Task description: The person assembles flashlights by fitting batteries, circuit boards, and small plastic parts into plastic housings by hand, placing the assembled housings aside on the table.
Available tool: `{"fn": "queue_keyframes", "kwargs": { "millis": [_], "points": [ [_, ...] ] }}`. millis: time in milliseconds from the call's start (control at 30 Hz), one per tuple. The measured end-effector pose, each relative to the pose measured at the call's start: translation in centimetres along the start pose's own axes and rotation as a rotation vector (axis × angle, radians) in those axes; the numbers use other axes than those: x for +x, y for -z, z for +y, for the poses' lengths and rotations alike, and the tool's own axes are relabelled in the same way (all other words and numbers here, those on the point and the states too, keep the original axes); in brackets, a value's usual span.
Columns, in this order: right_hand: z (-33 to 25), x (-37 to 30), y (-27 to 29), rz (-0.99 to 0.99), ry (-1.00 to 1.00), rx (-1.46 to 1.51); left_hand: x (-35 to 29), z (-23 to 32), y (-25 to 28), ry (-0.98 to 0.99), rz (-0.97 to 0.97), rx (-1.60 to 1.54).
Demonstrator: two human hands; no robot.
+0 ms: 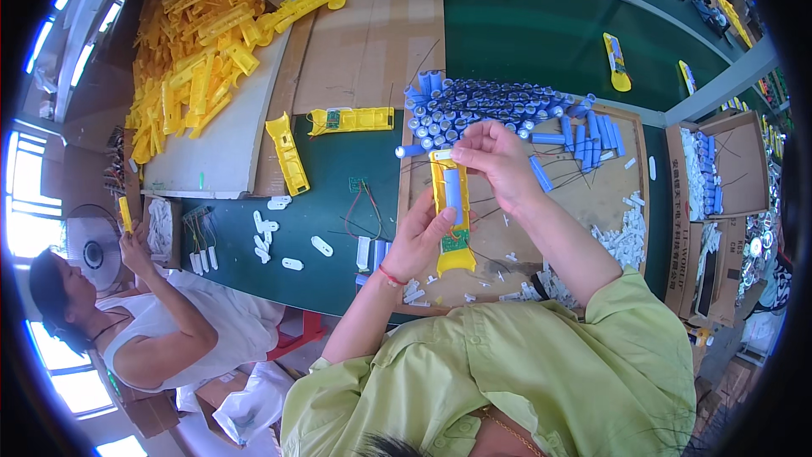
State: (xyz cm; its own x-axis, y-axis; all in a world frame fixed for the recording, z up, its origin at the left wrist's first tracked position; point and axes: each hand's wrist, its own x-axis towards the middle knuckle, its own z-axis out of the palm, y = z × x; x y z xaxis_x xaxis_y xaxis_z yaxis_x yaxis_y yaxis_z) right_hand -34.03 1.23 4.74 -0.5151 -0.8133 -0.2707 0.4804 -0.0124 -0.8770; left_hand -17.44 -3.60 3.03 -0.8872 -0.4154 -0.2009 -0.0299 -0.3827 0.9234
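My left hand [416, 239] is wrapped round a yellow plastic housing [457, 262], held upright over the board in the middle. Inside the housing lie a blue battery cell [452, 189] and, at its near end, a green circuit board [456, 241]. At the far end of the housing is a small white plastic piece [441, 155], which the closed thumb and fingers of my right hand [497, 162] pinch. Just beyond both hands stand many blue battery cells [474, 106] packed together. A second yellow housing [289, 156] and one with a circuit board [359, 119] rest to the left.
A large heap of yellow housings [199, 51] fills the far left. White plastic pieces [624, 233] are piled on the right of the wooden board [524, 245]. Cardboard boxes [734, 140] stand at the right edge. A co-worker [169, 313] sits at the left, holding a yellow piece.
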Motion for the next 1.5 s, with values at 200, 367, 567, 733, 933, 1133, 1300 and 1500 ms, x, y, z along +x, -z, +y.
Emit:
{"fn": "queue_keyframes", "kwargs": {
  "millis": [200, 367, 567, 733, 933, 1133, 1300, 1500],
  "points": [
    [-1.8, 1.8, 0.8, -0.184, -0.114, -0.229, 0.2, 1.5, 0.8, 0.033, -0.107, -0.012],
    [-4.2, 1.8, -1.0, -0.199, -0.1, -0.32, 1.3, 2.6, 0.6, 0.054, -0.013, -0.166],
    [-1.2, 1.0, 0.9, -0.394, 0.086, -0.721, 7.2, 6.1, 2.5, -0.166, 0.276, -0.092],
    [-3.3, 6.1, 2.3, -0.101, 0.203, -0.986, 12.0, 8.3, 6.0, -0.187, 0.314, 0.358],
    [-6.8, 16.6, 13.5, 0.197, 0.174, -1.558, 12.0, 8.3, 18.7, 0.13, 0.105, 1.922],
    [-6.6, 15.1, 13.0, 0.592, 0.803, -1.809, 7.7, 8.3, 14.6, 0.18, 0.209, 1.685],
    [-5.5, 6.0, -1.2, -0.239, 0.972, -1.044, 2.5, 10.8, 10.0, -0.085, 0.349, 0.464],
    [3.3, -0.6, -5.4, -0.887, 0.037, -0.601, 1.6, 10.0, 5.0, -0.314, 0.391, -0.009]
  ]
}}
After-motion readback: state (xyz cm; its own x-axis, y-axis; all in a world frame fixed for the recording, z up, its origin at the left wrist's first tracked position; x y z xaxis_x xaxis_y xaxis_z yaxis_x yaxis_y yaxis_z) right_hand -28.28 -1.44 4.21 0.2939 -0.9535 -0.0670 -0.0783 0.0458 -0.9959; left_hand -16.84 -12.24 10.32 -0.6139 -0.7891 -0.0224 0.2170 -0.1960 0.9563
